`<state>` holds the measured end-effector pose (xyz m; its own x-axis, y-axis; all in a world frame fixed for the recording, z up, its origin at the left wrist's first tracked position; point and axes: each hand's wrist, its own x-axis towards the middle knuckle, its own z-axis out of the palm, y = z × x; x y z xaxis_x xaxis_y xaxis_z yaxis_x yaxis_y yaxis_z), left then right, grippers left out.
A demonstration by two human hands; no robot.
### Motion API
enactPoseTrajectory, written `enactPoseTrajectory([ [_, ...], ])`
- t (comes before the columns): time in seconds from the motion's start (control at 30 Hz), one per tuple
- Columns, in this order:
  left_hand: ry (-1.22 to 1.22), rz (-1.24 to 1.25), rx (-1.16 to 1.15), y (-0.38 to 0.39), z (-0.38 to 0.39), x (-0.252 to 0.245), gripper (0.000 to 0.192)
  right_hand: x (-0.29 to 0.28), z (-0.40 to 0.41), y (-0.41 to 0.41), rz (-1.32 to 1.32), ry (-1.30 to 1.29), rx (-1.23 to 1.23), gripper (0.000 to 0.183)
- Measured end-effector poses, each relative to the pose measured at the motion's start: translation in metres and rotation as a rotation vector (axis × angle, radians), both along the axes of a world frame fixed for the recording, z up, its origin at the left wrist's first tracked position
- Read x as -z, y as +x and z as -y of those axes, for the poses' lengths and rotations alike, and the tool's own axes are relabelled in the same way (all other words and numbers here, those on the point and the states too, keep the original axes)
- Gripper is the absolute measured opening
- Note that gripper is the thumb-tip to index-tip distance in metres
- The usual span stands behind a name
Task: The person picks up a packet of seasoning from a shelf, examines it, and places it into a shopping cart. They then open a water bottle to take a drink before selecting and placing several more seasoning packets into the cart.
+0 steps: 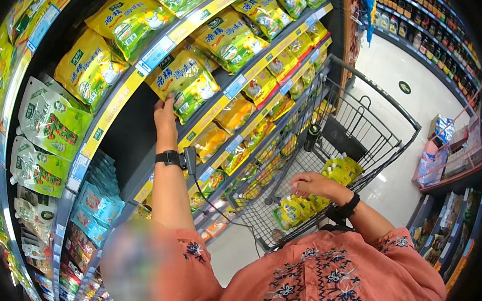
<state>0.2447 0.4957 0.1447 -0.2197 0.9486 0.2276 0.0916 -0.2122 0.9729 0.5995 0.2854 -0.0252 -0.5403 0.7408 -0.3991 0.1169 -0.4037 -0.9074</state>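
Note:
My left hand (166,113) reaches onto a store shelf and touches the lower left edge of a yellow-green seasoning bag (188,85); its fingertips are partly hidden behind the bag, so the grip is unclear. Dark bare shelf surface shows beside that hand. Over a wire shopping cart (370,87) hovers my right hand (308,184), fingers loosely curled, with no item visible in it. Below and beside it in the cart lie yellow-green spouted pouches (293,212), with another group (341,169) of them near the cart's side.
Price-tag rails (154,56) edge the tiers of bagged seasoning. White-green spouted pouches (54,117) and blue packets (98,208) fill shelves at left. Bottle shelves (421,29) stand across the aisle; a rack of boxes (454,148) is at right. A black umbrella-like object (312,137) hangs in the cart.

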Motion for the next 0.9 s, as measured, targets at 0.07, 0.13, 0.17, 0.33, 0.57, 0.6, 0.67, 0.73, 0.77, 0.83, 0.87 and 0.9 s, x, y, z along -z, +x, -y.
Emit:
enactPoseTrajectory([
  [0.07,-0.021,0.038,-0.065,0.008,-0.001,0.002,0.036,-0.002,-0.001,0.021,-0.012,0.012,0.017,0.034],
  [0.13,-0.044,0.08,-0.127,0.01,-0.002,0.006,0.03,0.003,0.001,0.037,-0.002,0.005,0.033,0.032],
  [0.17,-0.02,0.098,-0.115,0.009,-0.002,0.007,0.03,0.004,0.001,0.043,0.007,-0.003,0.06,0.031],
  [0.33,0.043,0.141,-0.109,0.008,-0.004,0.015,0.028,0.003,-0.006,0.065,0.01,-0.004,0.04,0.031],
  [0.57,-0.018,0.122,-0.131,-0.007,-0.003,0.018,0.026,0.01,-0.019,0.065,0.021,-0.007,-0.027,0.03],
  [0.6,-0.016,0.138,-0.142,0.004,0.0,0.014,0.029,0.014,-0.02,0.064,0.022,-0.01,-0.045,0.03],
  [0.67,-0.019,0.134,-0.119,0.012,-0.001,0.013,0.033,0.016,-0.022,0.065,0.044,-0.019,-0.083,0.029],
  [0.73,-0.018,0.122,-0.102,0.011,0.0,0.013,0.036,0.017,-0.024,0.064,0.039,-0.034,-0.1,0.03],
  [0.77,-0.025,0.107,-0.074,0.011,0.0,0.012,0.04,0.017,-0.026,0.064,0.031,-0.048,-0.109,0.03],
  [0.83,-0.018,0.096,-0.05,0.01,-0.001,0.01,0.043,0.02,-0.029,0.065,0.04,-0.044,-0.123,0.03],
  [0.87,-0.015,0.054,-0.042,0.01,0.002,0.011,0.046,0.022,-0.029,0.066,0.046,-0.044,-0.131,0.031],
  [0.9,-0.003,0.013,-0.035,0.01,0.003,0.01,0.049,0.024,-0.031,0.067,0.052,-0.025,-0.134,0.031],
])
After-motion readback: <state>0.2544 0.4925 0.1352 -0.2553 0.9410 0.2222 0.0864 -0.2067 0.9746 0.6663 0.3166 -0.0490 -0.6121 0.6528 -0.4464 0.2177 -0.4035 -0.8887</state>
